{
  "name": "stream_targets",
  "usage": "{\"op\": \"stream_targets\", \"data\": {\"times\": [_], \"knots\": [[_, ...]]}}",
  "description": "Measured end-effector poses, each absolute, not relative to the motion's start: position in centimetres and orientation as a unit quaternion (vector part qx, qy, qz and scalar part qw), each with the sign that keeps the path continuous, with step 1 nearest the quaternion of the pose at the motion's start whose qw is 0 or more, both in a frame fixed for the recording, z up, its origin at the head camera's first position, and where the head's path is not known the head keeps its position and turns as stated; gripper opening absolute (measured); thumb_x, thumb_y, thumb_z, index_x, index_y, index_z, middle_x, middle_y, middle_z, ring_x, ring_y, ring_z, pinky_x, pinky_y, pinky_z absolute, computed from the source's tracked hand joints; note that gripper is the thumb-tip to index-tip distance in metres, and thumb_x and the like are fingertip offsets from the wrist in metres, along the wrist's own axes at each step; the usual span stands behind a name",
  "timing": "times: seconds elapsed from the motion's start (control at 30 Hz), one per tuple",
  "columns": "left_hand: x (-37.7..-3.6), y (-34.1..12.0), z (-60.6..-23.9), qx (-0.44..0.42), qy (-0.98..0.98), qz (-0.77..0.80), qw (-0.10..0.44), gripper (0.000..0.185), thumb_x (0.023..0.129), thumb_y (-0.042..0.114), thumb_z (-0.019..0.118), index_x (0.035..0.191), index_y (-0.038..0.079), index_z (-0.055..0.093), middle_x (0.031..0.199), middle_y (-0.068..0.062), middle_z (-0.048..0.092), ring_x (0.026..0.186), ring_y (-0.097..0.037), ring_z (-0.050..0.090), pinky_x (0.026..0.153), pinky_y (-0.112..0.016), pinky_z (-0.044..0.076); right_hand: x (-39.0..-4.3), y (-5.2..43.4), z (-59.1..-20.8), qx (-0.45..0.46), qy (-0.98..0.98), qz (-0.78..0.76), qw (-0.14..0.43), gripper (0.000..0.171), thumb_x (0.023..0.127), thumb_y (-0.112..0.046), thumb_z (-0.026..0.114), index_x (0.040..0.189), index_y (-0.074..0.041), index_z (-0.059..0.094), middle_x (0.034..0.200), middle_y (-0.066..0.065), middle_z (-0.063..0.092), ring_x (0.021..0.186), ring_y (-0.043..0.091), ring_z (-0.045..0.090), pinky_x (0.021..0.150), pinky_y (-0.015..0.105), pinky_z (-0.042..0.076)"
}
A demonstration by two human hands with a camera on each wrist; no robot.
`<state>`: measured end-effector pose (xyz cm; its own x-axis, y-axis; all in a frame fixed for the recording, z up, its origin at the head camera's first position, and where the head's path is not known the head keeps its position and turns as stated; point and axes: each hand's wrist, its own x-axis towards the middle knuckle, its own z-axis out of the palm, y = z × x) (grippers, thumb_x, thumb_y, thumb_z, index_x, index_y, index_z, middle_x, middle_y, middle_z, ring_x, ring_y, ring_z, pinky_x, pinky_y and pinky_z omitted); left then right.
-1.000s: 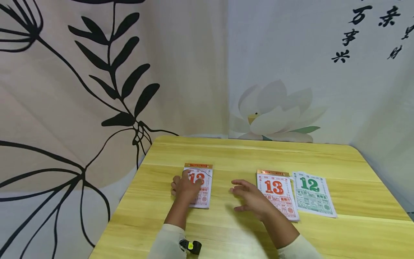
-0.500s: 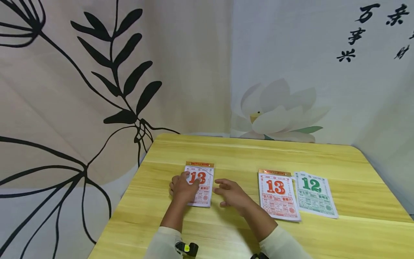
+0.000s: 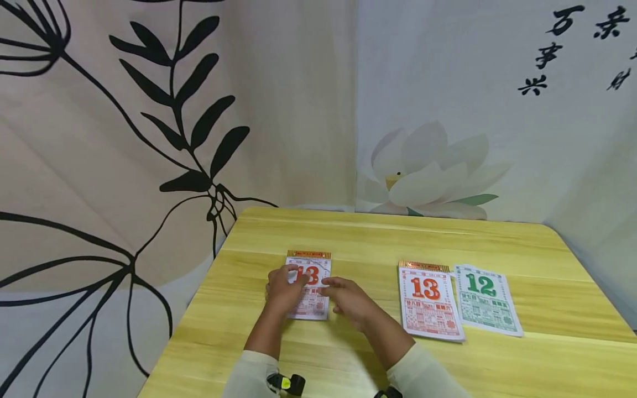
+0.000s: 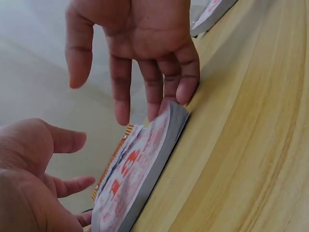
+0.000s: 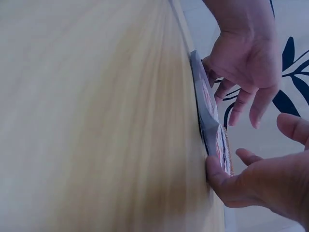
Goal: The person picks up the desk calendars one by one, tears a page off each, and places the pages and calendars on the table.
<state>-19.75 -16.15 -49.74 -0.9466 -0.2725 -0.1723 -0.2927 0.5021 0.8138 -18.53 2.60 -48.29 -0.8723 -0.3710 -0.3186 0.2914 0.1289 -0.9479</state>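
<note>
A tear-off calendar (image 3: pixel 316 308) with a red 13 and an orange-gold top strip lies on the left of the table. My left hand (image 3: pixel 283 293) rests at its left side, covering part of the page. Across from it, my right hand (image 3: pixel 350 301) reaches the right edge, fingers loosely bent. In the left wrist view the right hand (image 4: pixel 152 48) has its lower fingers touching the page block's edge. The right wrist view shows the left hand (image 5: pixel 248 63) at the opposite edge and the calendar's grey side (image 5: pixel 205 104). Neither hand grips the calendar.
A second calendar (image 3: pixel 430 318), also showing a red 13, lies to the right. Beside it is a loose sheet (image 3: pixel 487 304) with a green 12. The wooden table (image 3: pixel 368 237) backs onto a printed curtain (image 3: pixel 298 110).
My right hand has moved left from beside the second calendar to the right edge of the left one. The left hand has stayed at that calendar's left side.
</note>
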Motion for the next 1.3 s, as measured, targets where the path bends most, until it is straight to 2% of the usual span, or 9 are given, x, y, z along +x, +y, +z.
{"op": "stream_targets", "data": {"times": [0.13, 0.23, 0.33, 0.43, 0.63, 0.83, 1.0, 1.2, 1.3], "knots": [[-19.9, -16.3, -49.9, -0.172, 0.853, 0.493, -0.008, 0.055, 0.101, 0.031, 0.073, 0.148, 0.005, 0.061, 0.162, -0.03, 0.04, 0.146, -0.057, 0.043, 0.119, -0.07, 0.038, -18.5, 2.4, -47.8, -0.016, 0.681, -0.688, 0.249, 0.055, 0.108, -0.022, 0.061, 0.157, 0.002, 0.051, 0.16, 0.023, 0.056, 0.152, 0.044, 0.047, 0.119, 0.064, 0.043], [-20.1, -16.2, -50.0, -0.169, 0.84, 0.516, -0.019, 0.058, 0.101, 0.025, 0.074, 0.151, 0.001, 0.057, 0.154, -0.032, 0.044, 0.139, -0.053, 0.051, 0.116, -0.064, 0.045, -18.6, 2.4, -47.5, -0.007, 0.669, -0.703, 0.239, 0.058, 0.108, -0.021, 0.06, 0.16, 0.001, 0.047, 0.164, 0.024, 0.05, 0.155, 0.045, 0.043, 0.122, 0.068, 0.038], [-20.1, -16.3, -50.1, -0.172, 0.821, 0.544, -0.023, 0.064, 0.103, 0.023, 0.073, 0.157, 0.001, 0.049, 0.145, -0.031, 0.049, 0.124, -0.044, 0.059, 0.102, -0.052, 0.056, -18.7, 2.4, -47.5, 0.01, 0.662, -0.714, 0.228, 0.067, 0.106, -0.023, 0.062, 0.165, 0.001, 0.04, 0.165, 0.026, 0.046, 0.146, 0.041, 0.049, 0.108, 0.053, 0.047], [-20.1, -16.4, -49.9, -0.176, 0.804, 0.567, -0.027, 0.07, 0.104, 0.024, 0.073, 0.162, 0.003, 0.041, 0.14, -0.029, 0.051, 0.113, -0.035, 0.061, 0.087, -0.039, 0.057, -18.9, 2.4, -47.8, 0.025, 0.651, -0.725, 0.223, 0.075, 0.104, -0.023, 0.063, 0.168, 0.001, 0.031, 0.164, 0.026, 0.045, 0.137, 0.037, 0.05, 0.09, 0.037, 0.046], [-20.3, -16.2, -49.6, -0.174, 0.795, 0.579, -0.043, 0.067, 0.103, 0.021, 0.074, 0.16, 0.003, 0.045, 0.14, -0.028, 0.049, 0.108, -0.033, 0.061, 0.079, -0.033, 0.058, -19.5, 2.6, -48.5, 0.024, 0.627, -0.748, 0.217, 0.071, 0.104, -0.021, 0.06, 0.166, 0.0, 0.034, 0.145, 0.022, 0.062, 0.116, 0.027, 0.054, 0.085, 0.031, 0.043], [-20.2, -15.8, -49.9, -0.182, 0.796, 0.574, -0.062, 0.051, 0.103, 0.017, 0.075, 0.146, -0.006, 0.061, 0.15, -0.035, 0.047, 0.127, -0.045, 0.061, 0.107, -0.052, 0.057, -19.5, 2.7, -48.8, 0.02, 0.61, -0.765, 0.204, 0.058, 0.105, -0.017, 0.057, 0.158, 0.003, 0.042, 0.127, 0.013, 0.065, 0.11, 0.022, 0.056, 0.094, 0.033, 0.048], [-20.2, -15.9, -49.8, -0.2, 0.775, 0.598, -0.034, 0.041, 0.105, 0.023, 0.073, 0.138, -0.002, 0.07, 0.158, -0.029, 0.055, 0.146, -0.042, 0.054, 0.122, -0.054, 0.046, -19.7, 2.7, -48.7, 0.03, 0.593, -0.776, 0.21, 0.048, 0.106, -0.019, 0.057, 0.147, 0.006, 0.054, 0.114, 0.005, 0.062, 0.105, 0.02, 0.051, 0.088, 0.032, 0.042], [-20.2, -16.1, -49.6, -0.182, 0.726, 0.663, 0.022, 0.034, 0.11, 0.027, 0.066, 0.13, 0.0, 0.071, 0.129, -0.022, 0.069, 0.107, -0.027, 0.068, 0.084, -0.033, 0.059, -19.6, 2.9, -48.6, 0.016, 0.587, -0.782, 0.209, 0.051, 0.107, -0.019, 0.054, 0.151, 0.008, 0.051, 0.144, 0.02, 0.064, 0.127, 0.027, 0.058, 0.101, 0.033, 0.046], [-20.2, -16.2, -49.3, -0.166, 0.698, 0.696, 0.04, 0.04, 0.112, 0.028, 0.062, 0.14, -0.001, 0.067, 0.129, -0.02, 0.07, 0.103, -0.023, 0.07, 0.079, -0.026, 0.058, -19.5, 3.0, -48.6, 0.014, 0.588, -0.785, 0.193, 0.048, 0.108, -0.016, 0.053, 0.148, 0.01, 0.051, 0.145, 0.023, 0.064, 0.128, 0.027, 0.062, 0.101, 0.031, 0.051]]}}
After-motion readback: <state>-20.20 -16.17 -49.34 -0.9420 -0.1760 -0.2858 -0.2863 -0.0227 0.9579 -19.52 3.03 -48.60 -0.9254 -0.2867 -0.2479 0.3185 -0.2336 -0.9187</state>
